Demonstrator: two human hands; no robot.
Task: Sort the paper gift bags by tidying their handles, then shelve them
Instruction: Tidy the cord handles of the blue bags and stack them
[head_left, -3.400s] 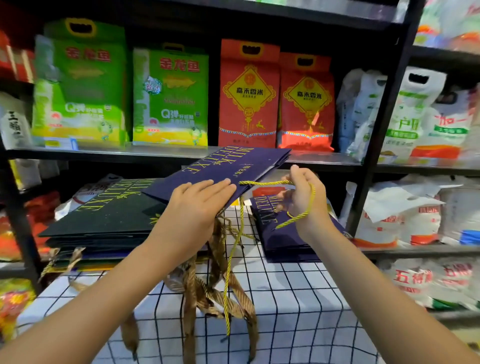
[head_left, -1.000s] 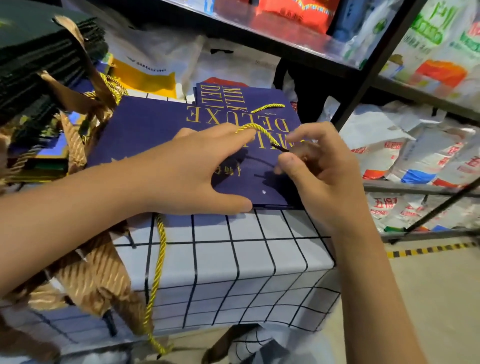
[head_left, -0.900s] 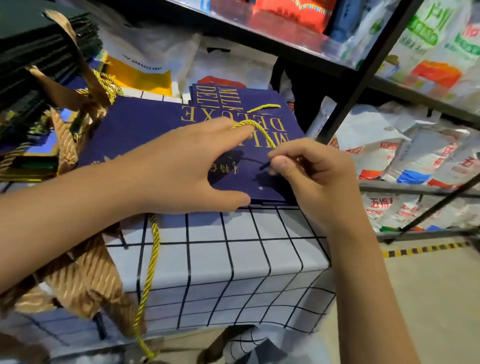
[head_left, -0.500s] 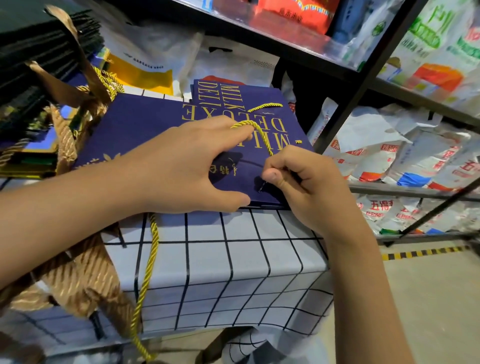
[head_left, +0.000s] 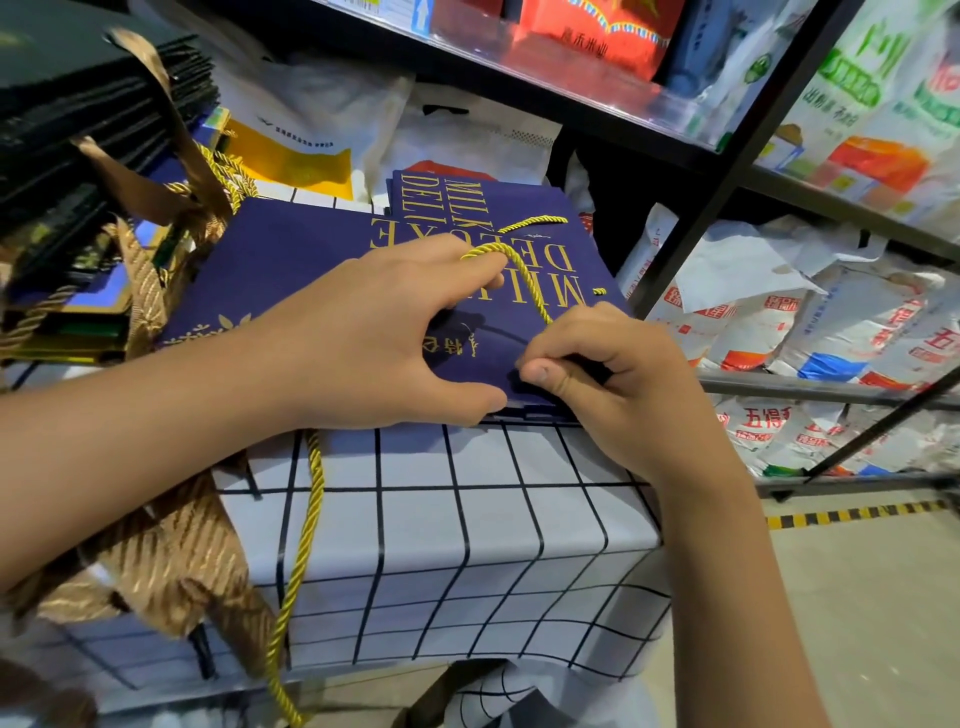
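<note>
Left hand is pressing flat on the navy bag; right hand is pinching the gold cord; overpulling risks tearing the paper.

Right hand, first raised at 3 o'clock holding the gold cord off the lifted navy bag, now pinches at the bag's 6 o'clock edge, the bag laid flat under the left hand.
</note>
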